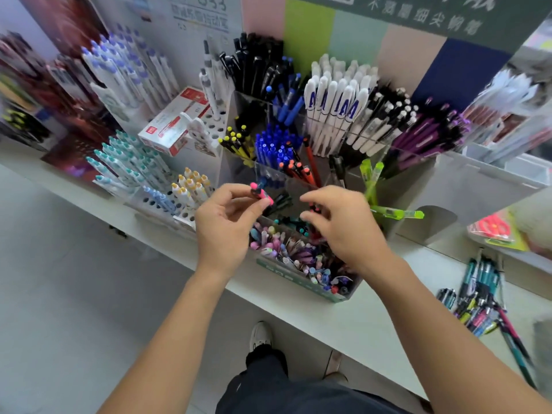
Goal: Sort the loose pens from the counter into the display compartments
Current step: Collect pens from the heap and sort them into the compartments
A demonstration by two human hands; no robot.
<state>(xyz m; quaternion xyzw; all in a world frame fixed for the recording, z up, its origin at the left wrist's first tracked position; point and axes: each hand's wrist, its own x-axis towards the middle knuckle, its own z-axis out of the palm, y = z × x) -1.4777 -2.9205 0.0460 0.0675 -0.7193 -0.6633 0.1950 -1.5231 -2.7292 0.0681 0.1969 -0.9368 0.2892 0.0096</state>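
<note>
Pink pen [262, 193] in left hand [222, 225], seemingly.

This is a stationery shop. A white counter [352, 327] carries a clear tiered display [286, 180] whose compartments hold dozens of identical pens sorted by colour. Perforated racks [167, 201] beside it stand more pens upright, and a boxed pack of pens [174, 122] sits behind. Printed brand signage [424, 13], blurred but apparently Chinese, hangs above the stock.
</note>
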